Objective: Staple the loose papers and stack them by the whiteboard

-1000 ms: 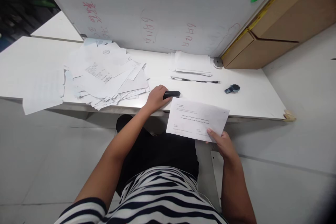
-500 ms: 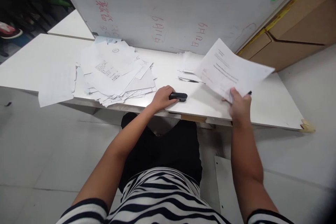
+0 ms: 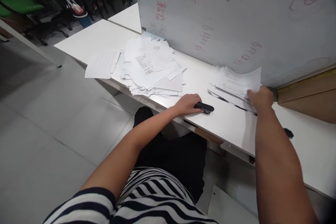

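Observation:
My left hand [image 3: 188, 105] is closed around a black stapler [image 3: 206, 107] resting near the front edge of the white table [image 3: 199, 73]. With my right hand [image 3: 261, 98] I grip the near right corner of a printed paper sheet [image 3: 236, 79], which lies over a stack of papers against the whiteboard. Its far right corner curls upward. To the left of the stapler spreads a messy heap of papers [image 3: 154, 63]. A dark object [image 3: 288, 133] on the table is partly hidden behind my right forearm.
A whiteboard [image 3: 189, 17] with red writing stands along the table's back edge. Cardboard boxes [image 3: 309, 94] sit at the right. One sheet [image 3: 101, 64] hangs over the front edge at left. Green chairs [image 3: 21, 3] and a blue bin [image 3: 83, 20] stand further off.
My right hand has brought the raised sheet down onto the paper stack at the back. My left hand still holds the stapler. The view has swung to the left.

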